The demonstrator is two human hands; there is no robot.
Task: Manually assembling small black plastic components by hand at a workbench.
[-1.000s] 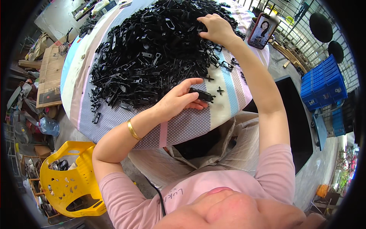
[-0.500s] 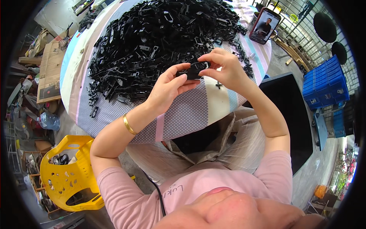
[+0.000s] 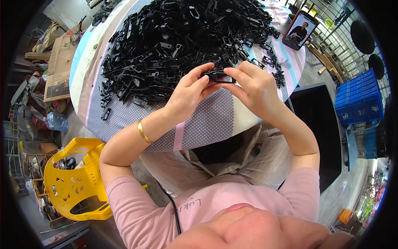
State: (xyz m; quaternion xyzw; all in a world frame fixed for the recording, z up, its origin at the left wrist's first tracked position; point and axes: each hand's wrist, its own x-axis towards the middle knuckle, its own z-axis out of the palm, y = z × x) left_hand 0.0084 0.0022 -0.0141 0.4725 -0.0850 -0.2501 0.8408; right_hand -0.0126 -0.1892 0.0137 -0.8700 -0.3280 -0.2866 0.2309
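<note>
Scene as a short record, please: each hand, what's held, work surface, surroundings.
left_hand: left hand grips the left end of the held black parts; gold bangle on that forearm
right_hand: right hand has thumb and fingers at their right end
held_count: cannot tell
surface: table with striped, dotted cloth
on_surface: large heap of small black parts beyond the hands; propped phone, screen lit, at far right
left_side: yellow chair
right_side: blue crate
</note>
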